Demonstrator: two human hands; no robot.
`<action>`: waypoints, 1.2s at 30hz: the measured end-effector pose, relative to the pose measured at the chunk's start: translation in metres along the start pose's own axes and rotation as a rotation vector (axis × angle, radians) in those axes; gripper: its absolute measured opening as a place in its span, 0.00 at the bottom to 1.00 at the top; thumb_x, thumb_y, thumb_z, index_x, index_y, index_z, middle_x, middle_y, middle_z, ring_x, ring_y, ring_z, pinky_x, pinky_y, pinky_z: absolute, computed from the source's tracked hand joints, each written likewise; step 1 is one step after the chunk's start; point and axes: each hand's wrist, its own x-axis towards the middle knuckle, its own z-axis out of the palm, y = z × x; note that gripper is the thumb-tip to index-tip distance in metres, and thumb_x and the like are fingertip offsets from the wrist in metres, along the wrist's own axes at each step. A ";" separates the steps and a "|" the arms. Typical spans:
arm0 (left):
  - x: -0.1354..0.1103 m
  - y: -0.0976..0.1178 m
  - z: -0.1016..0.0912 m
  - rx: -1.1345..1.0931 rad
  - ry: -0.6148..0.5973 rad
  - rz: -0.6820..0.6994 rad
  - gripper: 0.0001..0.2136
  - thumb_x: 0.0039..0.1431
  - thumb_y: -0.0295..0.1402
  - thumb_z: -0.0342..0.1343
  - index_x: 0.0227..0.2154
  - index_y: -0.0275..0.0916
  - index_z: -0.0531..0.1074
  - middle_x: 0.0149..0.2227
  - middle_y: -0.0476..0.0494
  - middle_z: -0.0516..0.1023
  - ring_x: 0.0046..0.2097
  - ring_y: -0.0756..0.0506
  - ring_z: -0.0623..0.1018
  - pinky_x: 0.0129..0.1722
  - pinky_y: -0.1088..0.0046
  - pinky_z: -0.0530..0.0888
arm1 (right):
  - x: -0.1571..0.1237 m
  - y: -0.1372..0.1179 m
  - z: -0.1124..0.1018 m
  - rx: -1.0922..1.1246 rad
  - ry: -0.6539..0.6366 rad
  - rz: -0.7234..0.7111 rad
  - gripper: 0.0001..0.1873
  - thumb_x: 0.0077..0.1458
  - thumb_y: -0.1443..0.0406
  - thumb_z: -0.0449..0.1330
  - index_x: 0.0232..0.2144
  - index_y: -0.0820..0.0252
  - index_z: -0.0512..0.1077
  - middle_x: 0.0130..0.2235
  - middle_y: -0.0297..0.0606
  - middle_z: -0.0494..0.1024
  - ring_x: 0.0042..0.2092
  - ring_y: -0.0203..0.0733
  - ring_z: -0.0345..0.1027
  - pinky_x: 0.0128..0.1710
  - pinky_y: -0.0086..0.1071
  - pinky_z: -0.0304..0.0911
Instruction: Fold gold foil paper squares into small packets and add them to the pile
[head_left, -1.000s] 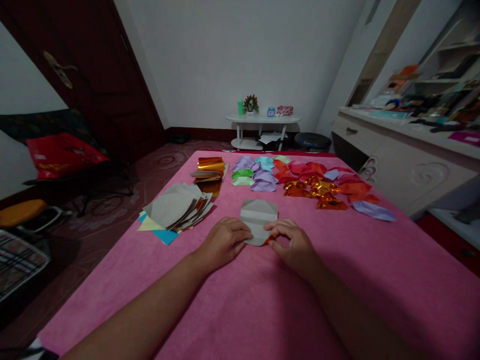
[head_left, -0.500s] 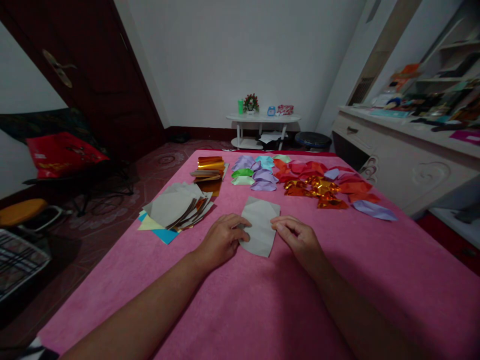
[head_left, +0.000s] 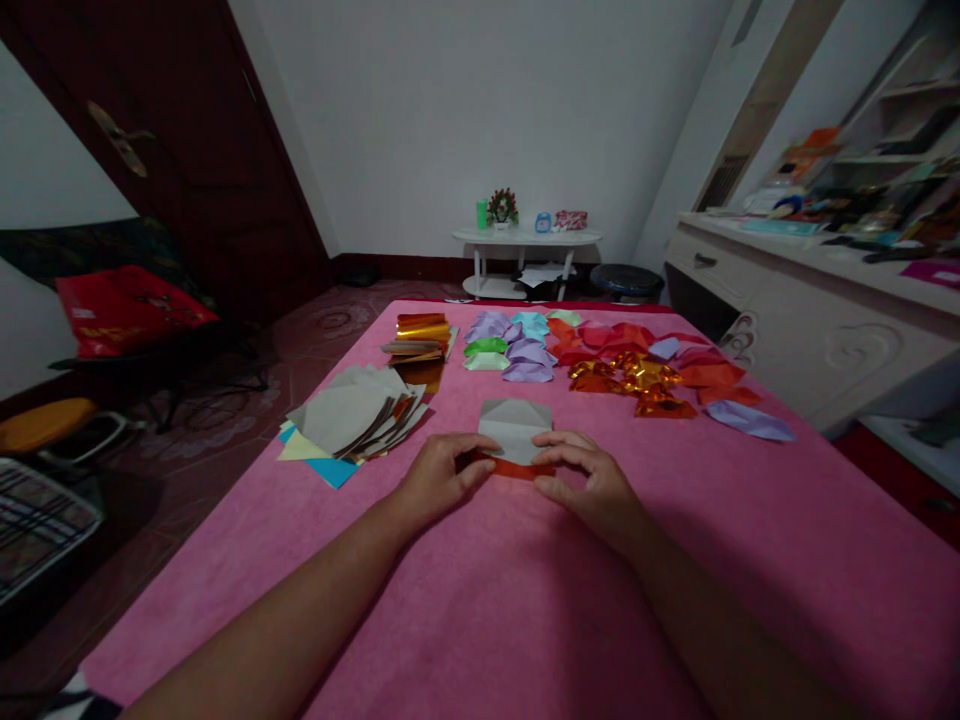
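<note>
A sheet of paper (head_left: 514, 425), grey on its upper face and shiny orange beneath, lies on the pink table cover (head_left: 480, 600). Its near edge is folded up, so an orange strip shows toward me. My left hand (head_left: 450, 472) pinches the left end of that fold between thumb and fingers. At the right end, my right hand (head_left: 581, 472) grips the same fold, fingers on top and thumb at the near side. A fanned stack of grey-backed sheets (head_left: 352, 410) rests left of my left hand.
Behind the stack lie gold foil sheets (head_left: 421, 340). Several folded paper pieces, purple (head_left: 527, 360), green (head_left: 485, 346), red (head_left: 622, 338) and gold (head_left: 649, 372), spread over the table's far side. A white cabinet (head_left: 810, 310) stands at right, a chair with a red bag (head_left: 131, 310) at left.
The paper's near edge has been folded up and away from me, exposing the orange side. Both hands have shifted to grip the fold's two ends.
</note>
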 end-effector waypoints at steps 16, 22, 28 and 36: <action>0.004 0.007 0.008 0.427 0.097 0.243 0.07 0.57 0.26 0.55 0.34 0.41 0.77 0.39 0.43 0.76 0.44 0.44 0.72 0.43 0.65 0.69 | 0.002 0.008 0.011 -0.347 0.194 -0.023 0.07 0.44 0.72 0.60 0.28 0.57 0.68 0.44 0.40 0.70 0.47 0.46 0.65 0.48 0.41 0.61; 0.002 0.020 0.013 0.444 -0.167 0.383 0.13 0.62 0.27 0.50 0.46 0.43 0.74 0.46 0.44 0.78 0.46 0.45 0.75 0.48 0.64 0.69 | -0.001 -0.002 0.020 -0.521 0.051 -0.217 0.10 0.53 0.75 0.53 0.30 0.59 0.71 0.40 0.43 0.73 0.45 0.47 0.63 0.48 0.40 0.60; -0.004 0.014 0.011 0.471 -0.097 0.295 0.13 0.62 0.30 0.50 0.47 0.42 0.74 0.48 0.45 0.78 0.47 0.46 0.77 0.49 0.69 0.73 | -0.005 -0.008 0.021 -0.503 -0.049 -0.177 0.08 0.54 0.73 0.56 0.32 0.58 0.73 0.36 0.40 0.74 0.41 0.44 0.64 0.43 0.36 0.62; -0.001 0.007 -0.003 0.622 -0.019 0.270 0.10 0.58 0.34 0.55 0.41 0.41 0.76 0.48 0.42 0.77 0.49 0.40 0.73 0.48 0.59 0.69 | -0.006 -0.008 0.019 -0.585 -0.032 -0.162 0.08 0.55 0.72 0.55 0.30 0.59 0.73 0.35 0.40 0.74 0.39 0.44 0.64 0.41 0.36 0.61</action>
